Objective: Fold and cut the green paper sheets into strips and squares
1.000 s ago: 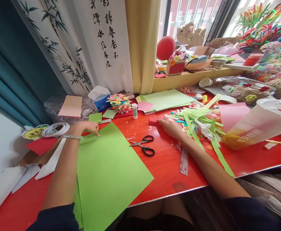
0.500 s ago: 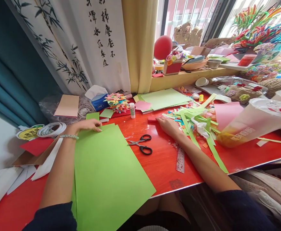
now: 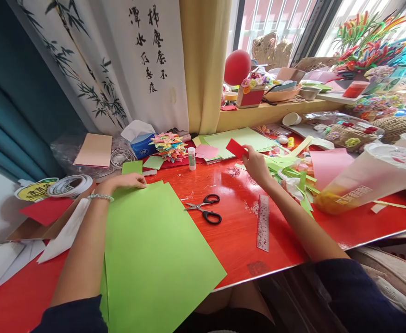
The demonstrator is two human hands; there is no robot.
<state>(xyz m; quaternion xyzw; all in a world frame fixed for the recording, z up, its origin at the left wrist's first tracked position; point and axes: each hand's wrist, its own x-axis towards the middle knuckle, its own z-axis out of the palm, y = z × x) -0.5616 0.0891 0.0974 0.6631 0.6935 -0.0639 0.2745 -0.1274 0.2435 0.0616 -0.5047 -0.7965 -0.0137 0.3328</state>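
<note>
A large sheet of light green paper [image 3: 161,249] lies at the table's front edge, with another green sheet showing beneath its left side. My left hand [image 3: 131,181] rests at the sheet's top left, fingers together and closed at the paper. In my right hand [image 3: 256,164] a small red piece of paper [image 3: 236,148] is pinched by one end and lifted off the table. Between my hands lie black-handled scissors [image 3: 204,208], their blades slightly parted and pointing left. A clear patterned ruler [image 3: 263,223] lies beside my right forearm.
Green and coloured paper scraps [image 3: 293,171] and a tilted drink cup [image 3: 365,180] lie to the right. Along the back stand a glue stick [image 3: 191,158], a folded-paper ball [image 3: 170,147] and a tissue pack [image 3: 142,143]. Tape rolls [image 3: 71,186] sit at the left.
My right hand has lifted the red piece of paper up from the table and moved slightly right and away. Some green strips shifted near my forearm. My left hand has stayed on the green sheet.
</note>
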